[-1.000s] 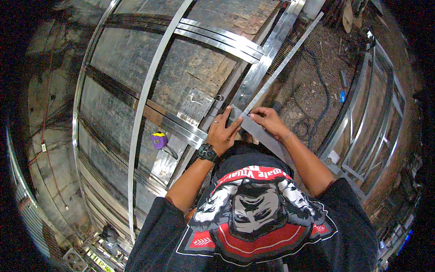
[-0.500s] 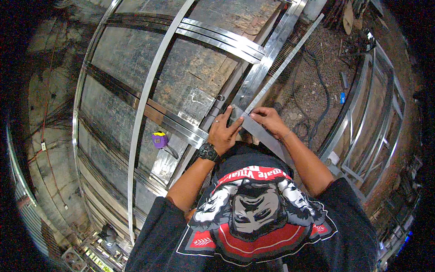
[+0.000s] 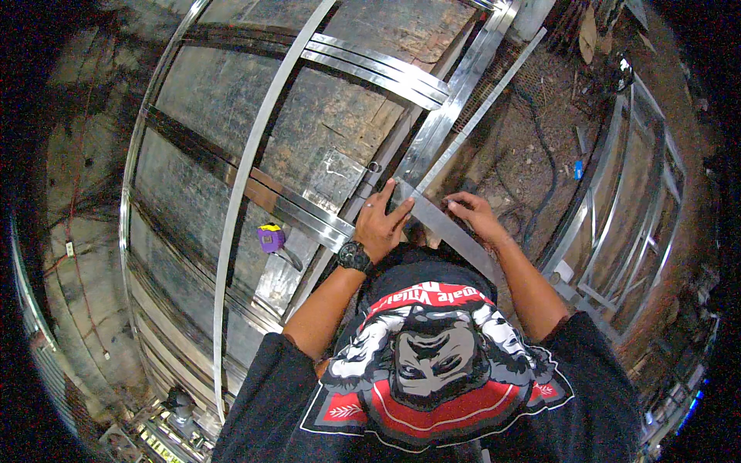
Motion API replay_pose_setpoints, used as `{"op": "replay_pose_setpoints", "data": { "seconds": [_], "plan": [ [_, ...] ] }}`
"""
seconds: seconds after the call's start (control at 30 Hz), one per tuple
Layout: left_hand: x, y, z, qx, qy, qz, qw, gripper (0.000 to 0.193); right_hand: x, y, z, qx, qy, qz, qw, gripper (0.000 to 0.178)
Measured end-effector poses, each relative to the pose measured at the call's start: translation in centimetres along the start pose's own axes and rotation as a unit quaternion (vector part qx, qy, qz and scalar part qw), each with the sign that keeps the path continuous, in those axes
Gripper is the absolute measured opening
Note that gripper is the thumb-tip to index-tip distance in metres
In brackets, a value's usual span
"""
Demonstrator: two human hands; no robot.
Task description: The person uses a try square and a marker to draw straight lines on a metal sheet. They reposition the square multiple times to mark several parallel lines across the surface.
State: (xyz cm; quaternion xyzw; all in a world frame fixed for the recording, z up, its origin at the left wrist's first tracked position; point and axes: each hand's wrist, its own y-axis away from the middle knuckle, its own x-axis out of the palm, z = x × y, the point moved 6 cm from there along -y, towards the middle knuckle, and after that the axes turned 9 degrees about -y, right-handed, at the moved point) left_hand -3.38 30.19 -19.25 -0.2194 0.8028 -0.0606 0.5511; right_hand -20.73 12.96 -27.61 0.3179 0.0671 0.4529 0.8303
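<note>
My left hand (image 3: 380, 229), with a black watch on its wrist, holds the end of a flat grey metal strip (image 3: 451, 226). Its index finger and thumb press there, spread apart. The strip slants toward my shirt and lies across the end of a shiny metal tube (image 3: 432, 137). My right hand (image 3: 476, 218) hovers just right of the strip, apart from it. Its fingers are curled, with thumb and forefinger close together; a tiny dark thing may be at their tips, too small to name. A narrow metal bar (image 3: 486, 106) runs alongside the tube.
Left of my hands, a purple and yellow tape measure (image 3: 270, 238) rests on the dark worktop (image 3: 305, 127). A long pale metal bar (image 3: 245, 170) crosses the large metal frame. Another frame (image 3: 617, 255) stands at right, beyond a black cable (image 3: 549, 166) on the ground.
My right hand has drawn back from the strip, a little to the right, with its fingers lifted. My left hand stays at the strip's end.
</note>
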Motion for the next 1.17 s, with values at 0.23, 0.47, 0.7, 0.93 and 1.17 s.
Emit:
{"op": "replay_pose_setpoints", "data": {
  "seconds": [0.23,0.47,0.7,0.93,1.17],
  "plan": [
    [0.1,-0.1,0.7,-0.07,0.033,0.059,0.995,0.055,0.2,4.7,0.2,-0.117,0.124,-0.008,0.985,0.037],
    [-1.9,2.5,0.8,-0.057,-0.089,0.088,0.99,0.071,1.0,5.4,0.4,-0.097,0.083,-0.038,0.991,0.034],
    [-2.2,7.1,1.9,-0.137,-0.011,0.065,0.988,0.068,0.4,5.1,0.4,-0.073,0.105,-0.031,0.991,0.034],
    [-2.6,6.3,1.3,-0.115,-0.088,0.018,0.989,0.054,0.5,5.1,0.0,-0.064,0.078,-0.008,0.995,0.036],
    [-1.9,5.9,1.9,-0.185,-0.049,0.05,0.98,0.049,1.1,4.1,-1.5,-0.073,0.069,0.026,0.995,0.036]
  ]
}}
